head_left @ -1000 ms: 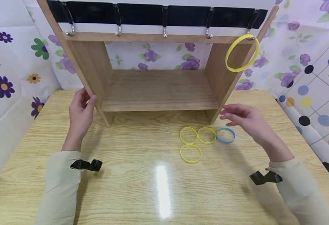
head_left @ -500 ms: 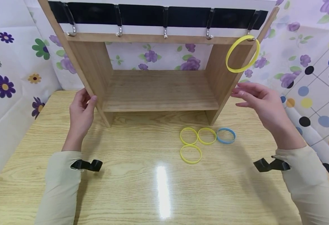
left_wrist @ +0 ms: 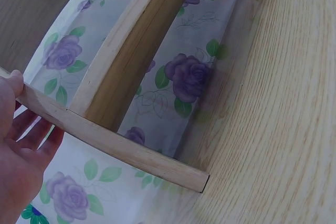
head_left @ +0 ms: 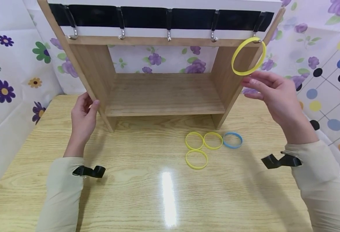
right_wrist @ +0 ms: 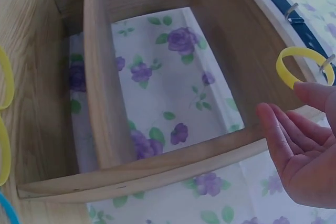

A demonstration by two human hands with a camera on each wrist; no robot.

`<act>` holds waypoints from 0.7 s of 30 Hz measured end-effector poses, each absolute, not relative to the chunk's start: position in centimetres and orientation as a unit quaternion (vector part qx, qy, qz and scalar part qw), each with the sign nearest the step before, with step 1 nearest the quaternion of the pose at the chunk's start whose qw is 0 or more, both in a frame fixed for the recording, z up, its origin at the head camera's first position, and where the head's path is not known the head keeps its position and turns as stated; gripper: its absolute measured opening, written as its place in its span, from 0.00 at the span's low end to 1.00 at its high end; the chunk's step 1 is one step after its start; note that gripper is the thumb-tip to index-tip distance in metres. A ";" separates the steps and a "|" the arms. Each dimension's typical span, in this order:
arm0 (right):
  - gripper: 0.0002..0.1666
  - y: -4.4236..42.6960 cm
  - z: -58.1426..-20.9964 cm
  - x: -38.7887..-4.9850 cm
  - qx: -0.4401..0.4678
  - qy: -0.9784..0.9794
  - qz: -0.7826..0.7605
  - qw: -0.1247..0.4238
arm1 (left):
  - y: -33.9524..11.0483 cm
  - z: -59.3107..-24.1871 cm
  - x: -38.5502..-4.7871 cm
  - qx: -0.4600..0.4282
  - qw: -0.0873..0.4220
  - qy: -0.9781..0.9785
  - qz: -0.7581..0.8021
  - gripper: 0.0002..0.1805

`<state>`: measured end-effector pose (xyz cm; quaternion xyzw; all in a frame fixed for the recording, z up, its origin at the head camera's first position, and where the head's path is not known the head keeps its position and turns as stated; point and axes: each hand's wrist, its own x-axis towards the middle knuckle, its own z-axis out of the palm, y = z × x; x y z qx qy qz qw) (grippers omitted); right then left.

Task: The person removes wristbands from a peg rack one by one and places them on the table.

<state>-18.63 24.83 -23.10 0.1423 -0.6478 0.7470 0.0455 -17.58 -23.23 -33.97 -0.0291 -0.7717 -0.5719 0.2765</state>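
Observation:
My left hand grips the front edge of the left side panel of a wooden rack, thumb in front and fingers behind in the left wrist view. A yellow ring hangs from the rack's rightmost hook. Just below it is my right hand, its fingers loosely bent and the thumb apart from them. In the right wrist view the thumb tip overlaps the low edge of the yellow ring; whether they touch I cannot tell.
Three yellow rings, one of them nearest me, and a blue ring lie on the table before the rack. Other metal hooks line a black strip along its top. Flowered sheets stand behind.
My right hand has risen from beside the blue ring, along the rack's right side, to just under the hanging yellow ring. The left hand keeps its hold on the rack.

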 end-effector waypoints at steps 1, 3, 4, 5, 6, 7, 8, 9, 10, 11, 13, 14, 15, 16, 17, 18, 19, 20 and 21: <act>0.16 24.8 -22.9 -18.7 0.141 -0.643 0.751 0.047 | -23.2 -34.0 -17.6 -0.029 0.276 -0.773 -0.571 0.21; 0.16 24.7 -22.6 -18.7 0.137 -0.639 0.756 0.047 | -23.3 -33.9 -17.6 -0.028 0.275 -0.775 -0.569 0.21; 0.17 24.6 -22.5 -18.8 0.135 -0.638 0.757 0.047 | -23.3 -33.9 -17.6 -0.028 0.274 -0.775 -0.569 0.21; 0.18 24.5 -22.3 -18.8 0.134 -0.638 0.757 0.047 | -23.3 -33.9 -17.6 -0.029 0.274 -0.775 -0.569 0.21; 0.18 24.5 -22.2 -18.9 0.133 -0.637 0.757 0.047 | -23.3 -33.9 -17.6 -0.029 0.274 -0.775 -0.569 0.21; 0.18 24.4 -22.1 -18.9 0.133 -0.636 0.759 0.047 | -23.3 -33.9 -17.6 -0.030 0.274 -0.775 -0.569 0.21; 0.17 24.4 -22.0 -19.0 0.133 -0.632 0.762 0.046 | -23.3 -33.9 -17.6 -0.030 0.275 -0.775 -0.569 0.21; 0.17 24.3 -22.0 -19.1 0.135 -0.627 0.766 0.046 | -23.3 -33.9 -17.6 -0.030 0.275 -0.774 -0.570 0.21; 0.16 24.3 -21.9 -19.2 0.136 -0.622 0.770 0.046 | -23.3 -34.0 -17.6 -0.030 0.276 -0.773 -0.570 0.21; 0.15 24.3 -21.9 -19.2 0.138 -0.616 0.774 0.046 | -23.3 -34.0 -17.6 -0.030 0.277 -0.773 -0.571 0.21; 0.14 24.2 -21.9 -19.3 0.140 -0.603 0.784 0.046 | -23.3 -34.0 -17.6 -0.029 0.277 -0.773 -0.570 0.21; 0.14 24.2 -21.8 -19.3 0.140 -0.597 0.789 0.045 | -23.3 -34.1 -17.6 -0.029 0.277 -0.774 -0.569 0.21; 0.14 24.2 -21.8 -19.3 0.141 -0.592 0.792 0.044 | -23.3 -34.1 -17.6 -0.029 0.276 -0.775 -0.568 0.21; 0.14 24.2 -21.8 -19.3 0.140 -0.588 0.795 0.042 | -23.3 -34.1 -17.6 -0.029 0.276 -0.776 -0.566 0.21; 0.14 24.2 -21.8 -19.3 0.140 -0.583 0.799 0.041 | -23.3 -34.1 -17.6 -0.029 0.275 -0.778 -0.565 0.21; 0.14 24.2 -21.8 -19.3 0.139 -0.579 0.802 0.039 | -23.3 -34.1 -17.6 -0.029 0.274 -0.779 -0.563 0.21; 0.14 24.2 -21.7 -19.3 0.139 -0.574 0.806 0.037 | -23.3 -34.0 -17.6 -0.029 0.273 -0.780 -0.562 0.21; 0.14 24.2 -21.7 -19.3 0.137 -0.572 0.808 0.035 | -23.4 -34.0 -17.6 -0.029 0.273 -0.781 -0.561 0.21; 0.14 24.2 -21.7 -19.3 0.137 -0.569 0.810 0.034 | -23.4 -34.1 -17.6 -0.029 0.272 -0.781 -0.561 0.22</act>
